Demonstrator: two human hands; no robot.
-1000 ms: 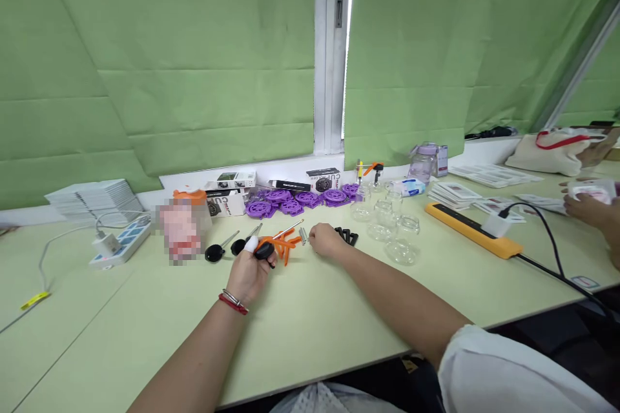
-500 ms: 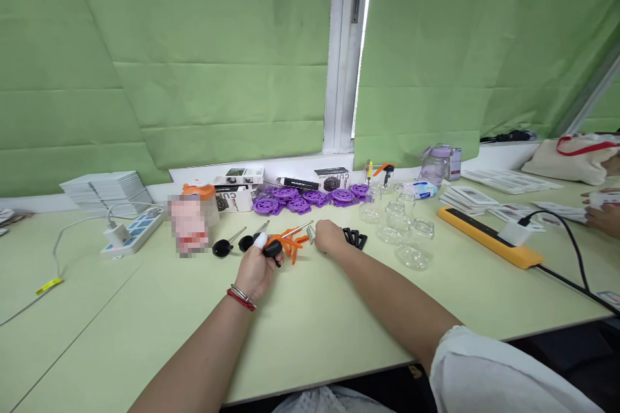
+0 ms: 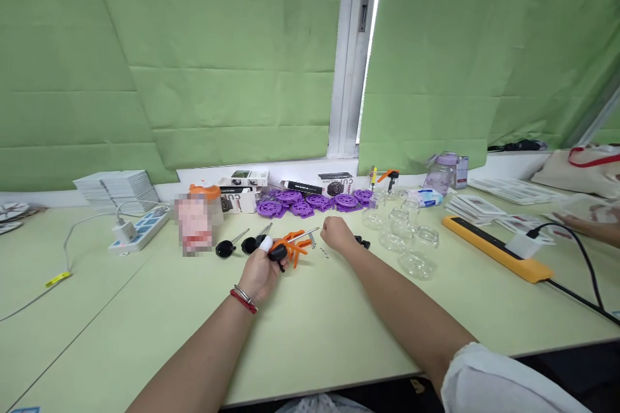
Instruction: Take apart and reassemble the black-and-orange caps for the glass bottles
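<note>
My left hand [image 3: 261, 271], its thumb wrapped in a white cover, is closed round a black round-headed piece [image 3: 278, 251] with a thin metal rod. The rod points right, past several orange lever-shaped parts [image 3: 298, 257] beside the hand. My right hand [image 3: 338, 235] is closed in a pinch just off the rod's tip; whatever is in its fingers is hidden. Small metal bits [image 3: 324, 253] and short metal pins [image 3: 312, 241] lie between the hands. Two similar black pieces with rods [image 3: 225, 248] rest left of my left hand. Black parts [image 3: 362, 242] show partly behind my right wrist.
Purple wheel-like parts [image 3: 305, 204] and printed boxes [image 3: 336, 183] line the back. Clear jars [image 3: 417, 264] stand to the right, before a yellow power strip [image 3: 494, 249]. A white power strip [image 3: 140, 229] lies left. Another person's hand [image 3: 576, 222] is at far right.
The view has shifted slightly. My right hand has moved a little away from the pins, uncovering small metal bits on the table. My left hand keeps hold of the black piece.
</note>
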